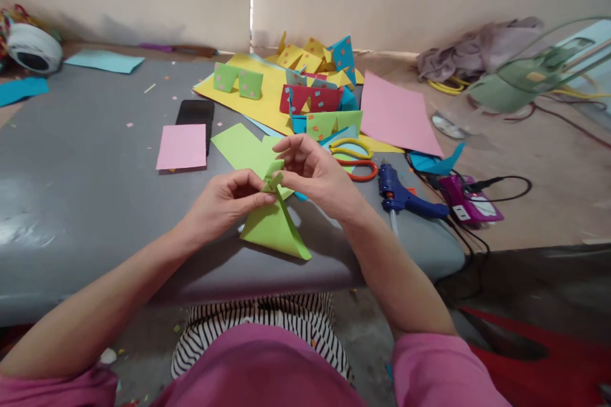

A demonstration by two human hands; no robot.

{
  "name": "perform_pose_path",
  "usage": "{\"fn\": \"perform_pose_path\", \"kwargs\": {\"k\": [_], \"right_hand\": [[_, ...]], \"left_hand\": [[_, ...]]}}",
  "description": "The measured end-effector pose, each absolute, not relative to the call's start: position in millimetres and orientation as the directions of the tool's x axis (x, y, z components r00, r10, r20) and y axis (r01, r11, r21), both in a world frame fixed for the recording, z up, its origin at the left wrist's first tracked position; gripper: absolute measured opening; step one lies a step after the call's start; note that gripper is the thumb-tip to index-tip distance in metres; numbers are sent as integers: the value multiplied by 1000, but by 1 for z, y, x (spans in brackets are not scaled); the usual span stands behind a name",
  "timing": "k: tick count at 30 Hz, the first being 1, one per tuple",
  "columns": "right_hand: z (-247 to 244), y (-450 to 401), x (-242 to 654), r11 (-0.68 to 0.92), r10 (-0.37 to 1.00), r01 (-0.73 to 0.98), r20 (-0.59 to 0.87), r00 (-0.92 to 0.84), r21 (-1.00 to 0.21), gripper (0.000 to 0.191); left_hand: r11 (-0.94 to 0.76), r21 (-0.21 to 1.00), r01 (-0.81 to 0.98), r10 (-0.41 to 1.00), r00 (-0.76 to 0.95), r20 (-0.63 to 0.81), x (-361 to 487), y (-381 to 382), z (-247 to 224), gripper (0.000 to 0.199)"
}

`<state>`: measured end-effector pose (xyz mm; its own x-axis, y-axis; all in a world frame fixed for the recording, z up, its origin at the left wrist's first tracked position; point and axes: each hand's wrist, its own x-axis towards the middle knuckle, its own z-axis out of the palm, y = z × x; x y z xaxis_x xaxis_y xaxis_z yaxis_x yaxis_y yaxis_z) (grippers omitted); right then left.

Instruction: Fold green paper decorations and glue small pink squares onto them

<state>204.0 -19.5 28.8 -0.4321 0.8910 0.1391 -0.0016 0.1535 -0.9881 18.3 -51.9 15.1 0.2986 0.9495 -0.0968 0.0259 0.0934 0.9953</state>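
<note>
The left hand (233, 198) pinches the middle of a folded green paper (274, 229) between thumb and fingers, its forearm angled in from the lower left. The right hand (317, 175) arches over from the other side, thumb at the paper's centre — whether it grips, I cannot tell. The paper sits near the table's (119, 191) front edge: lime green, narrow and creased at the middle, flaring into a broad, curved wedge below — a flat green sheet (237, 147) lies just beyond.
</note>
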Motion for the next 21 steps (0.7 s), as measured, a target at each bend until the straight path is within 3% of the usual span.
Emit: {"fn": "perform_pose_path", "kwargs": {"k": [5, 13, 17, 21], "right_hand": [[29, -20, 204, 139, 916, -100, 166, -365, -985, 34], [29, -21, 202, 135, 921, -123, 170, -352, -983, 31], [29, -24, 200, 152, 916, -114, 183, -357, -982, 24], [31, -26, 200, 210, 909, -45, 212, -358, -977, 31]], "left_hand": [[119, 991, 58, 950, 283, -130, 21, -55, 17, 21], [67, 997, 46, 972, 224, -75, 24, -57, 20, 20], [105, 994, 36, 977, 183, -110, 23, -57, 20, 21], [133, 990, 36, 979, 150, -137, 22, -57, 20, 23]]}}
